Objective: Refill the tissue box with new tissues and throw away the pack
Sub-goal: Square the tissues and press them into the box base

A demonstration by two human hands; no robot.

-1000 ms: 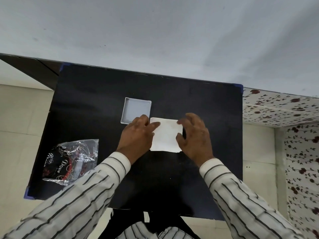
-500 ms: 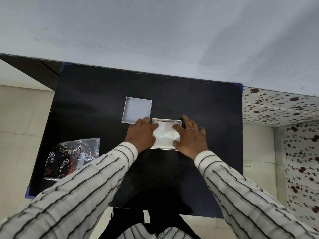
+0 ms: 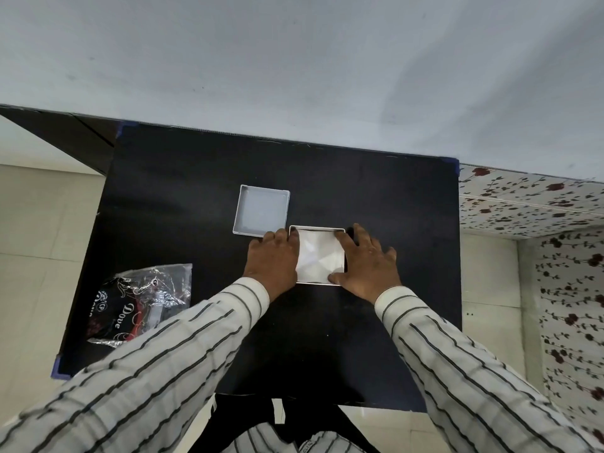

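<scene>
A white square tissue box (image 3: 317, 227) sits near the middle of the black table (image 3: 376, 197). A stack of white tissues (image 3: 318, 256) lies inside it, creased across the top. My left hand (image 3: 273, 263) covers the box's left edge with its fingers curled onto the tissues. My right hand (image 3: 367, 264) lies along the right edge, fingertips at the far corner and thumb at the near corner. The box's white lid (image 3: 261, 210) lies upside down just beyond my left hand. The crumpled clear and black plastic pack (image 3: 140, 302) lies at the table's left.
A pale wall runs behind the table's far edge. Tiled floor shows to the left, and a flowered surface (image 3: 539, 204) stands to the right. My striped sleeves cross the near part of the table.
The tissue stack, held above the table a second ago, has gone down into the box. Both hands have moved forward and settled on its left and right edges.
</scene>
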